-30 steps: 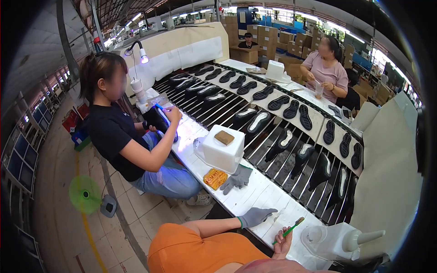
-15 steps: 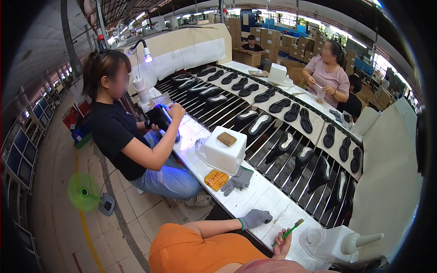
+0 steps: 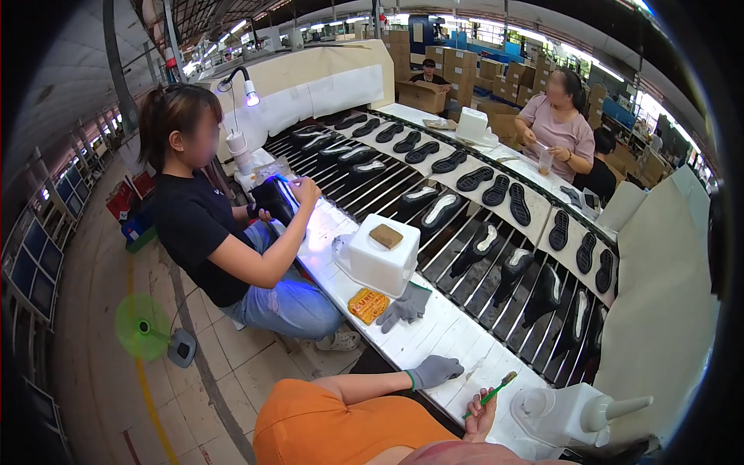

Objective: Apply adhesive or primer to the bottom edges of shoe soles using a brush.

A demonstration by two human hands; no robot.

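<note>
My left hand (image 3: 436, 373), in a grey glove with a green cuff, rests on the white bench top (image 3: 446, 339). Its fingers are curled in, and nothing shows in them. Bare, my right hand (image 3: 481, 416) holds a green toothbrush (image 3: 490, 397) by the handle, bristle end pointing up and away. Just right of it stands a white plastic container (image 3: 570, 415) with a round cup-like opening and a pale spout. Beyond the bench, black shoe uppers (image 3: 515, 273) with whitish undersides lie on the metal bars of a conveyor (image 3: 496, 325).
Black soles (image 3: 497, 191) line the conveyor's far ledge. Left of my hands are a grey glove (image 3: 404, 308), a yellow-orange packet (image 3: 368, 306) and a white box-shaped container (image 3: 378, 256) with a brown block on top. A co-worker (image 3: 209, 201) at left handles a black shoe under a lamp (image 3: 252, 94).
My two hands and the toothbrush stay practically where they were. At left, the co-worker's hand and the black shoe have shifted slightly.
</note>
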